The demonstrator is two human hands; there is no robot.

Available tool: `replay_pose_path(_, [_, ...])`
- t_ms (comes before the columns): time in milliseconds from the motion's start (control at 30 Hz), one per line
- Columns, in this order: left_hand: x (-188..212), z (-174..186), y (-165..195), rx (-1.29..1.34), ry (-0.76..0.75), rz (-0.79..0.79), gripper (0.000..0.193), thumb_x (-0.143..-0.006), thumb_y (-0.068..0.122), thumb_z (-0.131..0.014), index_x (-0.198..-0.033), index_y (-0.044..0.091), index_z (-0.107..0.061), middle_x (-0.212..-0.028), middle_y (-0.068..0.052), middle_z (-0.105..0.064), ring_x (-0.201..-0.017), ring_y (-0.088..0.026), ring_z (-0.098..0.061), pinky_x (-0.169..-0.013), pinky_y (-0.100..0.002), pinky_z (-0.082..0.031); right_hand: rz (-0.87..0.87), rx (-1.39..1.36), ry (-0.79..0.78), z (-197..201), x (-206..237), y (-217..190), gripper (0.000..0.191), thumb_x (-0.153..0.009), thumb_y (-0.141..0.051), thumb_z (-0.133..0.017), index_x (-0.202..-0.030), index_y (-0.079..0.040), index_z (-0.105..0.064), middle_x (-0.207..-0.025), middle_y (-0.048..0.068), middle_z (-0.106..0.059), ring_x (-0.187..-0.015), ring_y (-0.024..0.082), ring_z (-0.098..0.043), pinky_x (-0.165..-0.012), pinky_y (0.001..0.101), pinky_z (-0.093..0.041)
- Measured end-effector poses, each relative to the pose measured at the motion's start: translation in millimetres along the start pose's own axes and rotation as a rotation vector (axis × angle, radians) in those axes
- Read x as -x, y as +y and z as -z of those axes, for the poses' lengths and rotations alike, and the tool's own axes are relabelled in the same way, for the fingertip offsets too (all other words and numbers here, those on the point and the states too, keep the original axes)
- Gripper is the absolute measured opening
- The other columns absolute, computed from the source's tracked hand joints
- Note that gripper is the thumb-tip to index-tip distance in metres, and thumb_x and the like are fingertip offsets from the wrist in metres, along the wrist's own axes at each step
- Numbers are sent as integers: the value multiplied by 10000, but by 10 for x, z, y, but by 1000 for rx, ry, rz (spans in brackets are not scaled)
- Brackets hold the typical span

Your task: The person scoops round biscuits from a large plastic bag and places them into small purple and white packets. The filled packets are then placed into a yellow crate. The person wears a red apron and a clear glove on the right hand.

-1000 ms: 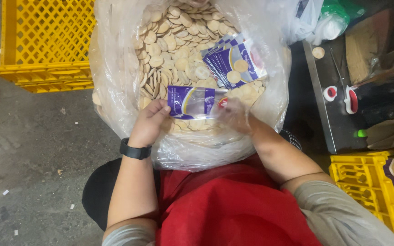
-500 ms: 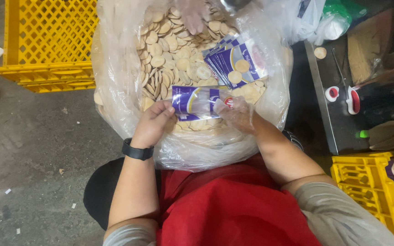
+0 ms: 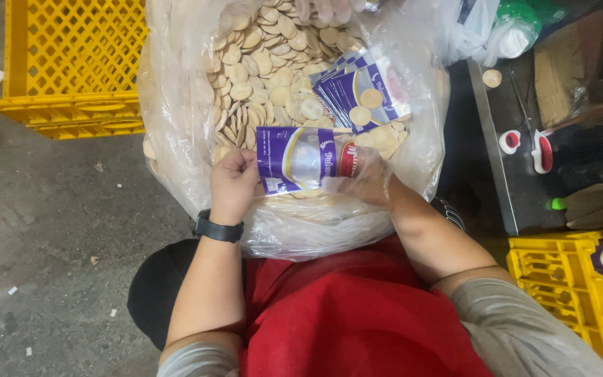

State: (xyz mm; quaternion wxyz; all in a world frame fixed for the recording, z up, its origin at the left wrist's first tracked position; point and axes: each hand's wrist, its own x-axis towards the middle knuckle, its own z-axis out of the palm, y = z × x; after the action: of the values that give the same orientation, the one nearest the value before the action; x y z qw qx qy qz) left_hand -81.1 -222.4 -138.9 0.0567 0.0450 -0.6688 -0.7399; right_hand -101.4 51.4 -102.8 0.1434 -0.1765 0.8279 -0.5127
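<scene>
A grey concrete floor [image 3: 50, 244] lay under us, with a yellow plastic crate [image 3: 71, 56] off to the far left of our fingers and another yellow crate [image 3: 567, 286] low on the right. Between our arms sat a big clear plastic bag [image 3: 176, 139], its mouth wide, heaped with round pale biscuits [image 3: 259, 63].

We held a purple-and-clear pouch [image 3: 301, 159] flat over the near edge of that heap. Our left hand [image 3: 234, 183], a black watch [image 3: 218, 229] at its wrist, had its fingers pressed together and curled over the pouch's left end, pinching it. Our right hand [image 3: 364, 183] wore a thin clear glove; its fingers closed on the pouch's right end, though we could not tell just how they lay under the film. Just beyond our right fingers a fanned stack of purple pouches [image 3: 361, 94] rested on the biscuits.

We judged the pouch very light, limp and slick, apt to fold or slide unless taken at both ends by the edges, as we had it. The biscuits looked brittle and best lifted loosely, a few at a time, never squeezed.

Farther away, at the bag's far rim, another person's hand [image 3: 322, 8] showed.
</scene>
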Motion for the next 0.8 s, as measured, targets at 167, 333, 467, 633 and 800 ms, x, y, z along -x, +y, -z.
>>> replay_pose_path(167, [-7,-2,-99,66,34,118,76,-962,77,-663,-968,14,-706,-707,28,-636,-581,-48,-557,-532,-207,-443,-76,-91,23,-7,-9,-153,225,-950,-253,-690,-1068,-67,-739,-869,-33,-723,-771,103,-662,-685,262,-561])
replay_pose_path(333, [-24,12,-131,126,-42,137,98,-1006,92,-654,-1043,7,-687,-793,-22,-669,-642,-89,-593,-597,-237,-484,270,-273,-29,180,-8,52,227,-1085,-329,-624,-1027,-128,-710,-911,-25,-663,-820,113,-592,-739,291,-502])
replay_pose_path(467, [157,-81,139,-200,236,-457,301,-967,19,-652,-1250,-44,-571,-1215,-178,-628,-1116,-273,-622,-964,-341,-538,321,827,68,209,-76,-106,88,-1015,-268,-704,-1019,-202,-762,-818,54,-680,-758,227,-668,-701,361,-524])
replay_pose_path(633, [747,-301,711,-597,43,-723,193,-873,114,-740,-1054,68,-695,-1341,-332,-563,-1251,-495,-543,-1081,-546,-440,20,642,-188,-205,70,-611,143,-914,-204,-695,-1038,-181,-762,-907,52,-753,-791,226,-716,-709,373,-571])
replay_pose_path(800, [772,-110,950,-935,32,-385,189,-872,129,-699,-1044,63,-740,-1212,-286,-664,-1098,-462,-618,-938,-529,-493,641,696,-242,-557,-17,-805,228,-847,-90,-665,-1066,-77,-727,-1048,84,-759,-822,233,-711,-682,372,-578])
